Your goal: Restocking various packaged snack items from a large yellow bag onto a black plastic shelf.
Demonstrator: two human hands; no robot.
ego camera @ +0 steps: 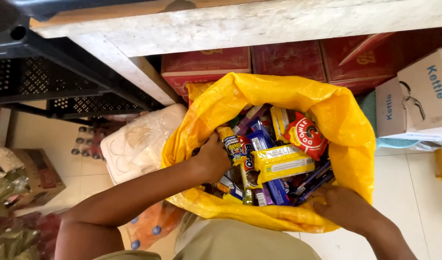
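Note:
A large yellow plastic bag (346,130) stands open on the floor in front of me, filled with several snack packets: a yellow wrapper (283,163), a red round-printed pack (305,135), blue and purple bars (262,139). My left hand (214,156) reaches inside the bag at its left side, fingers closed on a yellow-and-blue packet (233,144). My right hand (341,204) rests on the bag's near right rim, pressing the plastic down beside dark purple wrappers (315,178).
A wooden counter edge (230,24) runs overhead. Red cartons (288,60) stand behind the bag, white boxes (418,96) at right. A white foam tray in plastic (134,147) lies at left, black crates (47,82) beyond it. Orange bottles (151,226) sit near my knee.

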